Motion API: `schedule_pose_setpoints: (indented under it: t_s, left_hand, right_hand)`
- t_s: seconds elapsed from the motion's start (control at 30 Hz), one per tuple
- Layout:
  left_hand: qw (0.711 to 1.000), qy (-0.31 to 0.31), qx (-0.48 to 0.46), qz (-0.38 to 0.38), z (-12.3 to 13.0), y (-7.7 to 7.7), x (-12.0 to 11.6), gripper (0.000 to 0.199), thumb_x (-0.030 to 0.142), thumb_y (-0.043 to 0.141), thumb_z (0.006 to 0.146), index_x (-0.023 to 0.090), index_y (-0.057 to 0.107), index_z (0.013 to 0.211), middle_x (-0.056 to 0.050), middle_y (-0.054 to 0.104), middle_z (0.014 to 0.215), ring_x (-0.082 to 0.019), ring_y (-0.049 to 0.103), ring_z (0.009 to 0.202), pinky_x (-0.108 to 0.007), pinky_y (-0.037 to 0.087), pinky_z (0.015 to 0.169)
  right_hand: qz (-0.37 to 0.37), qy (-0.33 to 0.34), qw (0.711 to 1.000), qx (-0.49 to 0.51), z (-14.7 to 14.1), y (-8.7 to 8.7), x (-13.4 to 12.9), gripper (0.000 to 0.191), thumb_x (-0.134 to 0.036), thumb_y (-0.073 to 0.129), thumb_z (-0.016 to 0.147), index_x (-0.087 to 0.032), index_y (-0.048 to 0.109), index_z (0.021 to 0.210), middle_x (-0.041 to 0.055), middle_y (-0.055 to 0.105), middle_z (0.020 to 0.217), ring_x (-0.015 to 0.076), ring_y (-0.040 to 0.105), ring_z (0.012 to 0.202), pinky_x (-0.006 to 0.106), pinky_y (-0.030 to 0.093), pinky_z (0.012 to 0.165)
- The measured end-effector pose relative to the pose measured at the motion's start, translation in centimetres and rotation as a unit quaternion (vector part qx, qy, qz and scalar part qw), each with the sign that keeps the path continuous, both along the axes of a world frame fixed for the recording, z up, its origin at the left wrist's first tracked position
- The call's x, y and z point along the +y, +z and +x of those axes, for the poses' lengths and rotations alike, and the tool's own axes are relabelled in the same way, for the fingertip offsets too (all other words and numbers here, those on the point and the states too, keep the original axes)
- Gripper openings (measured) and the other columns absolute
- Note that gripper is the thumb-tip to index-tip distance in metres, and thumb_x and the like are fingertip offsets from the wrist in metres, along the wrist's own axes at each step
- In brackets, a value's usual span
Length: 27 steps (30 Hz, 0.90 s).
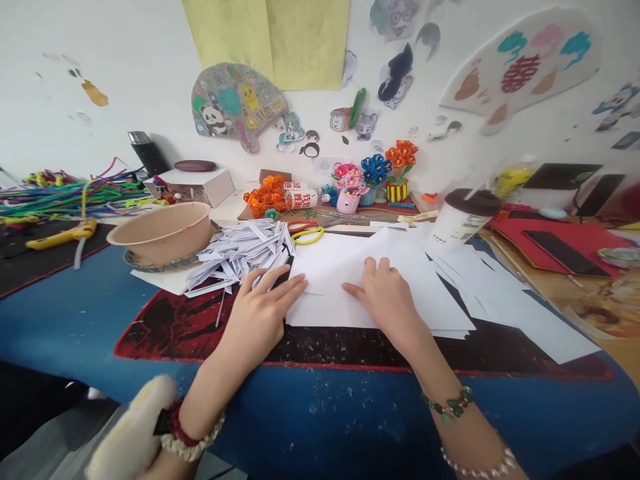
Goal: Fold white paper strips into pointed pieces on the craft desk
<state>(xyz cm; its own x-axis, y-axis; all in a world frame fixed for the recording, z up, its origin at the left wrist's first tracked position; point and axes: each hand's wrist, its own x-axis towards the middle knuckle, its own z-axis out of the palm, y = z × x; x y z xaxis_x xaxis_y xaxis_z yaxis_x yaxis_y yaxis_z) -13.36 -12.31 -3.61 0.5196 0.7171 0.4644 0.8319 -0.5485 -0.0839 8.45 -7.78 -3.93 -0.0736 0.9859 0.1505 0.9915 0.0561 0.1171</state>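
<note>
White paper sheets [330, 310] lie on a black and red mat [345, 347] in front of me. My left hand [265, 307] rests at the left edge of the sheets, its fingers spread and empty. My right hand [387, 300] is on the paper to the right, fingers bent down and drawn together on the raised part of the top sheet; its fingertips are partly hidden. A heap of cut paper strips [245, 253] lies just beyond my left hand. Scissors with yellow and red handles [307, 235] lie behind the sheets.
At the left stand a beige bowl [163, 233] and a yellow glue gun [65, 237]. A lidded cup [463, 220] stands at the right, near loose paper [555, 327] and a phone [565, 253]. Flower pots [347, 200] line the back.
</note>
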Motion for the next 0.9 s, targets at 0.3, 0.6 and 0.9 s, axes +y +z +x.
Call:
schedule_pose_setpoints:
  t_s: [0.3,0.6,0.9]
  left_hand:
    - [0.996,-0.001,0.041,-0.074,-0.6,-0.4,0.9,0.065,-0.005,0.04,0.074,0.029,0.063,0.124,0.001,0.069,0.119,-0.028,0.052,0.124,-0.056,0.029,0.104]
    - [0.993,-0.012,0.117,-0.026,-0.3,0.3,0.4,0.051,-0.002,0.046,0.077,0.017,0.063,0.121,-0.005,0.073,0.108,-0.027,0.056,0.105,-0.049,0.034,0.1]
    - [0.983,0.026,0.175,0.052,3.3,0.3,-0.5,0.036,0.001,0.043,0.085,0.007,0.063,0.114,-0.014,0.068,0.115,-0.029,0.057,0.108,-0.045,0.037,0.101]
  right_hand:
    - [-0.011,-0.006,1.0,0.011,0.0,0.2,0.2,0.05,-0.052,0.058,0.088,-0.006,0.056,0.106,0.0174,0.06,0.093,0.0258,0.064,0.079,0.029,0.044,0.062]
    - [-0.024,-0.013,0.999,0.021,0.0,0.1,0.2,0.052,-0.053,0.055,0.089,-0.005,0.055,0.107,0.0174,0.058,0.095,0.0261,0.064,0.079,0.03,0.044,0.062]
    - [-0.006,0.0,1.0,0.003,0.0,0.0,0.0,0.051,-0.054,0.053,0.089,-0.006,0.054,0.104,0.0158,0.058,0.09,0.025,0.063,0.077,0.028,0.043,0.06]
